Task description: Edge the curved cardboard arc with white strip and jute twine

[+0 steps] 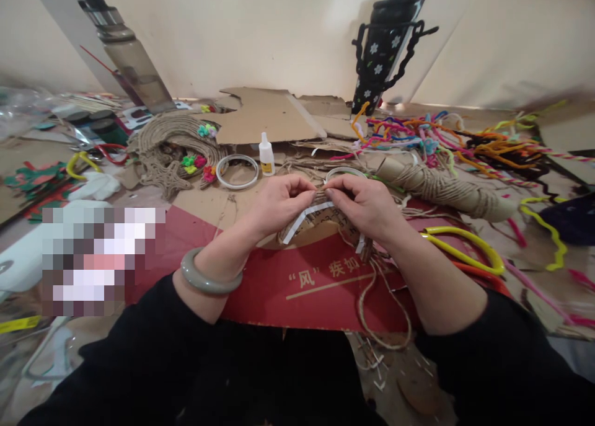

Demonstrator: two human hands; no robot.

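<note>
My left hand (277, 208) and my right hand (372, 210) meet over the middle of the work surface, fingers closed in a pinch. Between them they hold a curved cardboard piece (316, 222) with handwriting on it and strips of white tape (297, 221). Jute twine lies along its upper edge under my fingertips; the exact grip there is partly hidden. A loop of twine (363, 296) hangs down below my right hand. Just beyond my left hand stand a small white glue bottle (266, 156) and a roll of tape (237, 172).
A red board (320, 296) lies under the work. Yellow-handled scissors (465, 243) and a twine-wound tube (446, 190) are at right, with pipe cleaners (493, 150) behind. Twine-covered shapes (162, 141) sit left. Two bottles, one brownish (139, 72), one black flowered (379, 54), stand at the back.
</note>
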